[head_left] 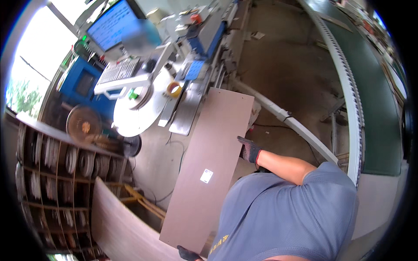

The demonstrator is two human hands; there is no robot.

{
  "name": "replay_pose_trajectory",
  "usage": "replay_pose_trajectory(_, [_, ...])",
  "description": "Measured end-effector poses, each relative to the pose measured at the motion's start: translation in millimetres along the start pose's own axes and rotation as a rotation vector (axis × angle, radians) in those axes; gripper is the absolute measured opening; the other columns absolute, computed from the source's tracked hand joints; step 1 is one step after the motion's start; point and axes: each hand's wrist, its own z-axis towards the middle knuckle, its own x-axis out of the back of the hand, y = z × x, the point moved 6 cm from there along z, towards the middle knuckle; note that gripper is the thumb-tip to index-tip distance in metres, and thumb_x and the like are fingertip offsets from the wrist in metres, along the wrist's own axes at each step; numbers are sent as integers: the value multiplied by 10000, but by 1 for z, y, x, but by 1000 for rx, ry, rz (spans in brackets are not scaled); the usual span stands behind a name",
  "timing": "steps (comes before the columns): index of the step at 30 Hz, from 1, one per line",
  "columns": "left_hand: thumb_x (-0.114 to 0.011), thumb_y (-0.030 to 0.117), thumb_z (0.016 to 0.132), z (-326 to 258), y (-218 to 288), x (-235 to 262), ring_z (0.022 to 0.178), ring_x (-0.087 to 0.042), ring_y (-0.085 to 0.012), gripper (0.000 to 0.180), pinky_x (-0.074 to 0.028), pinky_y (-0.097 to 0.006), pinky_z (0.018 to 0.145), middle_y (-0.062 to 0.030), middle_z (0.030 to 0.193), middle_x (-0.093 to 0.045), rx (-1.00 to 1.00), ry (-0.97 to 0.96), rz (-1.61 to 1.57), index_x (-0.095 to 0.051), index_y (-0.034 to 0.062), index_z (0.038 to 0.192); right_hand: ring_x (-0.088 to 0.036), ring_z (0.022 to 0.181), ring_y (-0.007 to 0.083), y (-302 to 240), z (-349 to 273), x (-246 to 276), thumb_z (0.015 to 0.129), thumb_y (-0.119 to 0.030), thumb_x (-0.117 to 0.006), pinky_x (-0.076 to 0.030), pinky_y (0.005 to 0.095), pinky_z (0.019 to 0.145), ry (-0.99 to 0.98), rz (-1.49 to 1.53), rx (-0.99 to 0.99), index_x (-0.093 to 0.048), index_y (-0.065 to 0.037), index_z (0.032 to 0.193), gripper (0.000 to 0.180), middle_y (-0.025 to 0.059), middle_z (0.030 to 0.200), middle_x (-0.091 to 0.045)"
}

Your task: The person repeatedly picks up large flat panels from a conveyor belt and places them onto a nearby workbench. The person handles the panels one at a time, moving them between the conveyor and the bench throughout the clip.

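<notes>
A long brown-grey board (203,143) lies lengthwise in front of me, with a small white label (206,175) on its upper face and small holes near its corners. Black and red-cuffed, the glove on my right hand (250,150) grips the board's right long edge, thumb over the top and the other fingers out of sight. At the near end, my left hand (188,254), also in a dark glove, holds the edge close to the corner; most of it is cut off or hidden. The board's far end reaches beside a metal machine bed (190,114).
Left of the board, a curved wood-toned panel (114,222) stands by a rack (65,191) of edge-band rolls. A monitor (112,26), keyboard (117,71) and tape roll (173,89) are far left. A metal bar (278,114) and green conveyor (374,108) lie right; cables cross the floor.
</notes>
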Motion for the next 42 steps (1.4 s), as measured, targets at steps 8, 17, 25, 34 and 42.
replay_pose_trajectory(8, [-469,391,954,-66,-22,60,899,-586,-270,550,-500,-412,768,-188,1059,-612,78,241,196,-556,-126,1123,-530,1155,258,50,34,-9,921,-275,-546,-392,422,1024,41,-99,-180,-489,-68,1264,405,107,1261,-560])
replay_pose_trajectory(17, [-462,426,961,45,38,-52,897,-587,-255,554,-495,-381,776,-138,1061,-619,132,88,-9,-581,-89,1128,-501,970,180,24,96,-16,797,-337,-703,-453,344,837,77,-682,206,-310,-43,1361,748,81,1099,-508])
replay_pose_trajectory(25, [-439,417,973,86,77,-133,851,-602,-253,564,-502,-372,760,-180,994,-635,-25,-49,57,-600,-123,1009,-486,703,123,31,66,-110,821,-113,-658,-463,281,626,-31,-633,68,-25,-170,1471,909,31,889,-477])
replay_pose_trajectory(34, [-486,352,935,92,96,-160,873,-588,-254,488,-485,-396,778,-171,1006,-620,-63,-122,148,-573,-121,1018,-560,827,136,9,100,-101,803,-177,-715,-502,299,693,-3,-642,87,-231,-86,1412,783,59,1077,-537])
replay_pose_trajectory(42, [-595,280,898,85,87,-162,1103,-506,-289,581,-425,-394,948,-217,1267,-487,-241,-225,14,-397,-90,1300,-581,806,154,28,134,-54,822,-167,-661,-520,328,732,1,-715,-57,-528,-75,1165,379,52,945,-566])
